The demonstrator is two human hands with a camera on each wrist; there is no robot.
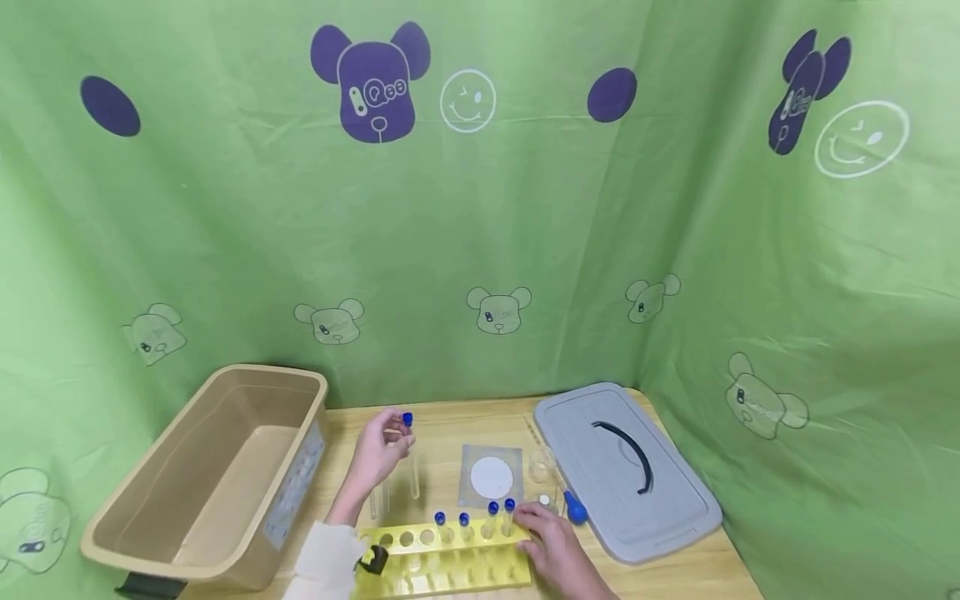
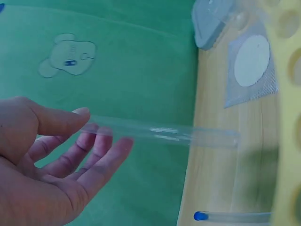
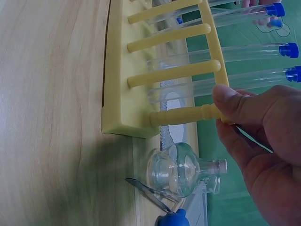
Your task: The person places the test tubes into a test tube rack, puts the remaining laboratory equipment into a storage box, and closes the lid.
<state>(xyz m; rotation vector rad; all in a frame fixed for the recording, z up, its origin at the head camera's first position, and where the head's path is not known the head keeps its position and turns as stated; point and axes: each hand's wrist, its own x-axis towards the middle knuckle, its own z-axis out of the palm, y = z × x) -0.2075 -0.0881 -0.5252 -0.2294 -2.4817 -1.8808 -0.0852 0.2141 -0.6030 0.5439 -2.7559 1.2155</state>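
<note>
My left hand (image 1: pixel 378 454) pinches a clear test tube (image 1: pixel 414 477) near its blue cap, and the tube hangs roughly upright above the table. In the left wrist view the thumb and fingertips hold the tube (image 2: pixel 188 135) at its upper end. A yellow test tube rack (image 1: pixel 450 575) stands at the table's front, with several blue-capped tubes (image 3: pixel 221 82) upright in its right half. The holes at its left show no tubes. My right hand (image 1: pixel 555 546) grips the right end of the rack's top bar, thumb and fingers either side, as the right wrist view shows.
More tubes (image 1: pixel 381 498) lie behind the rack's left end. A wire gauze (image 1: pixel 465 500) with a white disc lies behind the rack. Near the right hand are a glass burner (image 3: pixel 176 169), tweezers (image 3: pixel 148 193) and a blue bulb (image 1: pixel 576 507). A tan bin (image 1: pixel 217 467) and grey lid (image 1: pixel 600 417) flank these.
</note>
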